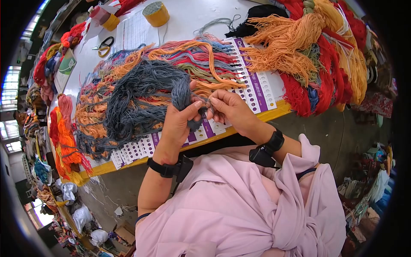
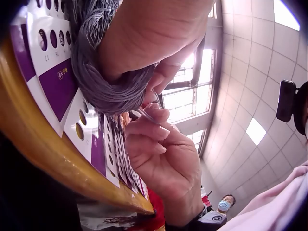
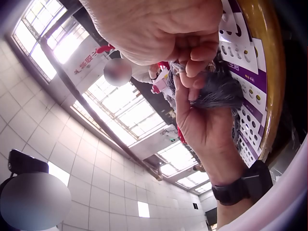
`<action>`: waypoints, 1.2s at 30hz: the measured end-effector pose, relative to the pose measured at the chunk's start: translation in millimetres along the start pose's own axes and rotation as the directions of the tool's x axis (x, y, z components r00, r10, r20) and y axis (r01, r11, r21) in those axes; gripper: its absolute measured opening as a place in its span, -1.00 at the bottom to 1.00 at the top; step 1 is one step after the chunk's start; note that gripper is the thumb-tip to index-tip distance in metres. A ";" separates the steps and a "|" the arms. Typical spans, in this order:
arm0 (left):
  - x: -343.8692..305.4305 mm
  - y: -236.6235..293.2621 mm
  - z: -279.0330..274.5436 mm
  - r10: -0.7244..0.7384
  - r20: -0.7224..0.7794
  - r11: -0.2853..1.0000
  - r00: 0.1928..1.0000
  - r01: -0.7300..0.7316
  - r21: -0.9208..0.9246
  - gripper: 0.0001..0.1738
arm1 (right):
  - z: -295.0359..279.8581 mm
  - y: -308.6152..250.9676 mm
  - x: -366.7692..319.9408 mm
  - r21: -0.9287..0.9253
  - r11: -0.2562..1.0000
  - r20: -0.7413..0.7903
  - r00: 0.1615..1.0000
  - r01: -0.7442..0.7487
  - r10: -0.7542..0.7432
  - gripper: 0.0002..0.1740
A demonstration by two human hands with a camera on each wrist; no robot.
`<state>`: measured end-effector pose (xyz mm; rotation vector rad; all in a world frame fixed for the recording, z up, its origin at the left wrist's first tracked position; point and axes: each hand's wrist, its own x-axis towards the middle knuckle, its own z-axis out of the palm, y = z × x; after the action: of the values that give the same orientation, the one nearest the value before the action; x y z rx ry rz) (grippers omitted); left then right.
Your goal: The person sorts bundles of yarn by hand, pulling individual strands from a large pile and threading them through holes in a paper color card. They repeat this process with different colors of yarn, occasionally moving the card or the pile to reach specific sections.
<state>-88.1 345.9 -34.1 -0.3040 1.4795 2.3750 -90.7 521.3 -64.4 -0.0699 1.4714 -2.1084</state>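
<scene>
A slate-blue skein of thread (image 1: 143, 83) lies in loose loops over the table's front half. Its gathered end passes through my left hand (image 1: 175, 122), which grips it. In the left wrist view the bundled skein (image 2: 113, 91) wraps below that hand's fingers. My right hand (image 1: 237, 113) meets the left at the table's front edge, its thumb and fingertips pinching a thin strand (image 2: 148, 116) drawn from the bundle. The fingertips of both hands are close together in the right wrist view, beside the grey-blue threads (image 3: 219, 91).
White-and-purple cards with punched holes (image 1: 259, 88) line the yellow table edge (image 1: 280, 109). Multicoloured threads (image 1: 214, 60) spread behind the skein. Scissors (image 1: 103, 47), a tape roll (image 1: 156, 14) and a written sheet (image 1: 132, 32) sit farther back. Orange and red skeins (image 1: 291, 43) heap at right.
</scene>
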 end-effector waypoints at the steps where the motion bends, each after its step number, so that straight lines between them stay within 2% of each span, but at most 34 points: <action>1: 0.8 1.3 -5.1 -0.096 0.022 0.993 0.995 0.094 0.071 -0.55 | 0.4 -3.6 -1.1 -0.071 0.997 0.003 1.000 -0.012 0.012 -0.79; 2: 2.1 4.9 -16.4 -0.192 0.038 0.972 0.981 0.184 0.144 -0.64 | 0.5 -7.5 -2.4 -0.141 0.990 0.005 1.000 -0.023 0.023 -0.79; 3: 2.5 10.6 -27.6 -0.288 0.047 0.938 0.956 0.272 0.217 -0.72 | -3.0 -10.9 -5.6 -0.338 0.939 0.050 0.997 0.066 -0.052 -0.79; 4: 0.3 20.0 -36.9 -0.279 0.121 0.950 0.953 0.255 0.180 -0.83 | -10.6 -15.0 -11.4 -0.516 0.842 0.109 0.987 0.156 -0.116 -0.79; 5: -2.3 31.2 -48.7 -0.265 0.195 0.960 0.944 0.240 0.142 -0.83 | -18.5 -21.7 -17.7 -0.666 0.705 0.180 0.970 0.244 -0.165 -0.79; 6: -3.3 41.5 -66.2 -0.146 0.211 0.981 0.967 0.169 -0.097 -0.81 | -24.3 -40.5 -27.9 -0.559 0.818 0.173 0.984 0.135 -0.044 -0.81; 7: -3.9 53.9 -86.1 -0.026 0.199 0.940 0.980 0.092 -0.330 -0.78 | -32.4 -46.6 -37.3 -0.396 0.898 0.120 0.980 0.193 -0.158 -0.82; 8: -5.6 72.6 -103.6 0.040 0.109 0.866 0.993 0.020 -0.500 -0.77 | -39.2 -50.9 -47.0 -0.222 0.939 0.048 0.965 0.261 -0.257 -0.82; 9: -7.5 93.3 -123.9 0.091 0.007 0.760 0.996 -0.065 -0.646 -0.74 | -41.8 -58.4 -55.8 0.077 0.929 -0.049 0.932 0.362 -0.359 -0.83; 10: -10.4 109.7 -154.2 0.137 -0.036 0.768 0.990 -0.129 -0.628 -0.70 | -49.8 -68.6 -66.2 0.282 0.871 -0.176 0.914 0.402 -0.365 -0.84; 11: -14.1 124.9 -190.8 0.182 -0.076 0.772 0.980 -0.190 -0.607 -0.65 | -57.7 -78.7 -76.5 0.454 0.758 -0.300 0.881 0.468 -0.365 -0.86; 12: -16.6 139.4 -231.3 0.213 -0.197 0.817 0.957 -0.286 -0.501 -0.67 | -91.4 -75.4 -90.3 0.663 0.603 -0.176 0.875 0.444 -0.451 -0.88; 13: -19.7 154.2 -278.2 0.257 -0.310 0.849 0.915 -0.367 -0.380 -0.68 | -111.9 -85.4 -108.4 0.708 0.568 -0.164 0.880 0.420 -0.446 -0.91; 14: -26.5 176.9 -350.3 0.284 -0.367 0.836 0.886 -0.417 -0.358 -0.64 | -143.2 -93.8 -129.5 0.551 0.698 -0.228 0.887 0.458 -0.402 -0.93; 15: -37.1 183.8 -375.4 0.441 -0.445 0.853 0.780 -0.518 -0.063 -0.66 | -170.7 -105.3 -153.0 0.347 0.811 -0.490 0.828 0.471 -0.271 -0.92; 16: -47.6 190.7 -401.7 0.578 -0.504 0.808 0.641 -0.536 0.245 -0.68 | -216.5 -111.5 -180.7 0.157 0.872 -0.646 0.716 0.464 -0.265 -0.90; 17: -57.7 200.7 -413.7 0.645 -0.457 0.758 0.612 -0.586 0.286 -0.76 | -299.7 -108.0 -230.5 -0.088 0.902 -0.680 0.636 0.422 -0.364 -0.85; 18: -67.7 210.7 -425.4 0.707 -0.406 0.703 0.578 -0.634 0.322 -0.83 | -347.3 -106.6 -262.2 -0.558 0.825 -0.828 0.011 0.086 -0.561 -0.78; 19: -69.2 219.9 -413.1 0.656 -0.421 0.709 0.627 -0.702 0.058 -0.89 | -359.9 -113.8 -281.5 -0.702 0.712 -0.688 -0.249 -0.010 -0.682 -0.73; 20: -70.9 229.0 -397.8 0.600 -0.434 0.659 0.672 -0.723 -0.209 -0.88 | -367.0 -118.8 -289.4 -0.691 0.722 -0.697 -0.226 -0.041 -0.680 -0.72; 21: -62.6 232.7 -387.1 0.560 -0.407 0.731 0.722 -0.661 -0.169 -0.88 | -370.8 -121.7 -293.1 -0.677 0.733 -0.709 -0.204 -0.070 -0.675 -0.72; 22: -42.2 227.0 -318.5 0.491 -0.541 0.764 0.682 -0.636 -0.108 -0.89 | -336.8 -120.7 -268.8 -0.741 0.659 -0.667 0.031 -0.125 -0.744 -0.73; 23: -21.8 221.2 -248.4 0.411 -0.663 0.803 0.626 -0.592 -0.061 -0.90 | -265.2 -123.8 -217.0 -0.804 0.574 -0.594 0.268 -0.156 -0.759 -0.74; 24: -9.0 195.0 -233.1 0.389 -0.136 0.884 0.911 -0.411 -0.223 -0.87 | -196.3 -127.1 -170.3 -0.858 0.494 -0.491 0.508 -0.141 -0.708 -0.78; 25: -0.2 158.8 -144.1 0.284 -0.250 0.956 0.926 -0.295 -0.007 -0.90 | -175.1 -109.7 -136.0 -0.906 0.421 -0.284 0.681 0.040 -0.675 -0.78; 26: 0.4 126.8 -60.5 0.220 -0.366 0.973 0.904 -0.176 0.150 -0.91 | -140.0 -99.2 -107.6 -0.822 0.565 -0.263 0.832 0.073 -0.489 -0.79; 27: 15.9 94.1 -60.3 -0.117 -0.121 0.986 0.986 0.100 -0.137 -0.79 | -119.1 -90.8 -80.0 -0.872 0.435 -0.019 0.875 0.222 -0.483 -0.81; 28: 21.4 58.0 -36.5 -0.177 -0.012 0.983 0.984 0.176 -0.053 -0.75 | -101.2 -78.2 -56.7 -0.786 0.561 0.034 0.924 0.260 -0.380 -0.88; 29: 19.9 40.9 4.6 -0.255 0.048 0.967 0.966 0.253 0.043 -0.72 | -84.7 -74.8 -39.6 -0.740 0.614 0.097 0.947 0.274 -0.306 -0.91; 30: 22.5 25.7 25.8 -0.317 0.023 0.947 0.948 0.315 0.061 -0.75 | -84.6 -59.1 -22.0 -0.777 0.609 0.065 0.982 0.163 -0.180 -0.94; 33: 33.8 6.5 51.3 -0.412 -0.026 0.907 0.911 0.413 0.083 -0.80 | -84.1 -46.4 -9.8 -0.824 0.543 0.089 0.983 0.165 -0.163 -0.95; 34: 34.2 2.8 50.8 -0.439 -0.050 0.892 0.897 0.442 0.091 -0.81 | -84.6 -43.4 -8.9 -0.811 0.554 0.091 0.976 0.188 -0.198 -0.93; 36: 43.8 -15.8 37.8 -0.387 0.057 0.885 0.920 0.353 0.303 -0.82 | -83.6 -45.4 -10.4 -0.772 0.612 0.085 0.982 0.171 -0.166 -0.94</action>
<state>-122.9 393.4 -45.7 -0.3361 1.5282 1.8206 -130.0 608.1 -54.9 -0.5626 2.3550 -1.4119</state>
